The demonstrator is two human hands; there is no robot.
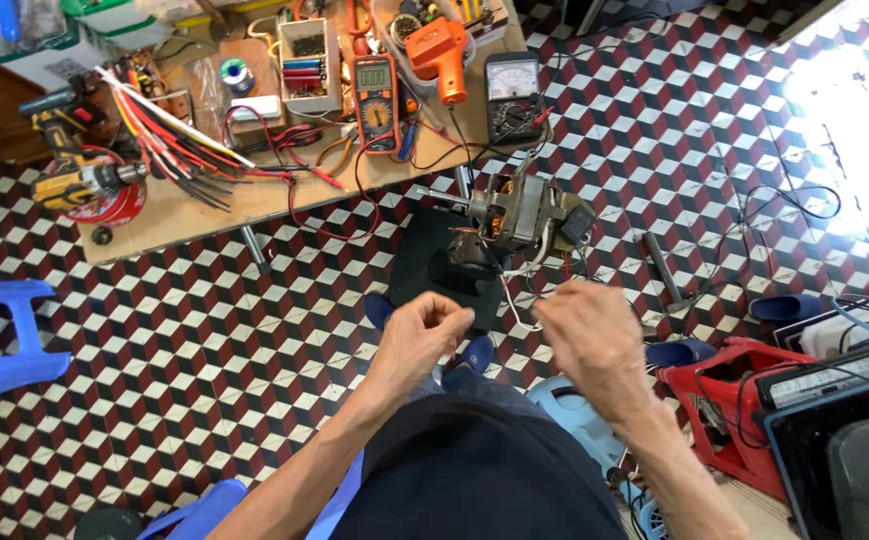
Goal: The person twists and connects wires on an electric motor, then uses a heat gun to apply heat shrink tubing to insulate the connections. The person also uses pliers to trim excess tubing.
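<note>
A fan motor [514,212] with copper windings and a bare shaft sits on a black stand [434,265] on the tiled floor just ahead of my knees. Thin white and red wires [516,300] trail from the motor toward my hands. My right hand [586,335] is closed, fingers pinched around those wires just below the motor. My left hand [424,332] is level with it, a short gap away, curled with the thumb pressed on the forefinger. Whether anything is held in it is too small to see.
A low wooden bench [204,205] beyond the motor carries an orange multimeter [376,100], a black analogue meter [512,95], an orange heat gun [439,55], a yellow drill [74,170] and bundled wires. A blue stool [4,335] stands left. A red stool [724,400] and meters are right.
</note>
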